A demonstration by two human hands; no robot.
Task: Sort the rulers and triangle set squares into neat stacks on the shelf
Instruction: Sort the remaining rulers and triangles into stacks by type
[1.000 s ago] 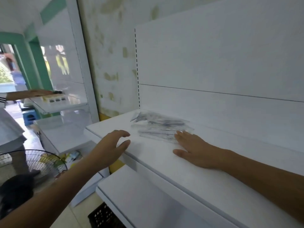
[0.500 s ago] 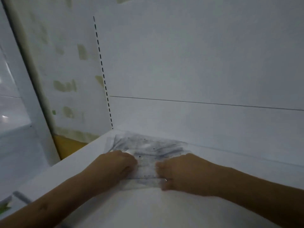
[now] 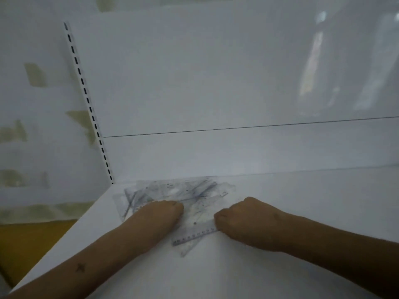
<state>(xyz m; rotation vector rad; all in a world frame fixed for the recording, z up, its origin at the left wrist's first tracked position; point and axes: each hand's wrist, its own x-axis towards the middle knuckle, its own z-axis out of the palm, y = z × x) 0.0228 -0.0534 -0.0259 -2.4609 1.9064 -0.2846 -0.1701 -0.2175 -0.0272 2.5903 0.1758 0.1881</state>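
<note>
On the white shelf (image 3: 280,272), a clear ruler (image 3: 194,235) lies nearest, its right end pinched by the curled right hand (image 3: 241,221). The left hand (image 3: 160,214), fingers curled under, presses on the jumbled pile of transparent rulers and set squares (image 3: 185,192) farther back by the back panel (image 3: 216,83).

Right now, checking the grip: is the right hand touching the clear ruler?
Touching. The head view shows the right hand curled over the ruler's end.
</note>
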